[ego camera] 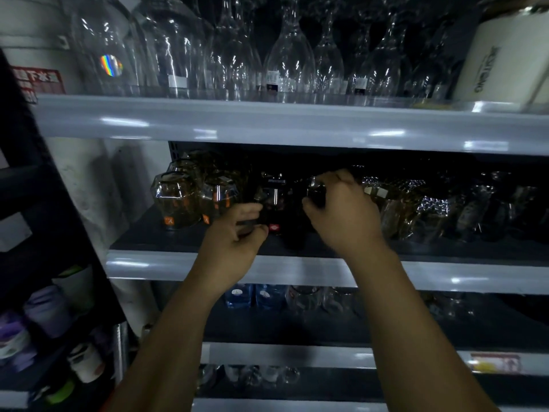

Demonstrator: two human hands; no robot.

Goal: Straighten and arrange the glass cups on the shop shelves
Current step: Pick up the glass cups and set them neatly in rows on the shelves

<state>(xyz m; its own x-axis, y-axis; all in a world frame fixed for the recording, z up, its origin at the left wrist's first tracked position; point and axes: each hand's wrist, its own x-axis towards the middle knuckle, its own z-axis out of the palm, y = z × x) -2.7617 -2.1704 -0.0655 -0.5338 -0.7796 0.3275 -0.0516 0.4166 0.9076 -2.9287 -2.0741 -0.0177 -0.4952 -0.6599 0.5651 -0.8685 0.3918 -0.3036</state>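
Note:
Both my hands reach into the dim middle shelf [297, 267]. My left hand [234, 233] curls its thumb and fingers round the base of a dark glass cup [274, 200] with a small red label. My right hand [341, 209] grips the top of a neighbouring dark glass cup [315, 185] just to the right. Amber faceted cups [175, 200] with orange stickers stand to the left of my hands. Patterned glasses [430, 203] fill the shelf to the right.
Clear stemmed glasses [288, 55] crowd the upper shelf [267, 123], beside a white box [502, 58] at its right end. Blue-labelled and clear glasses [267, 295] sit on the lower shelves. A dark rack [44, 307] with coloured cups stands at the left.

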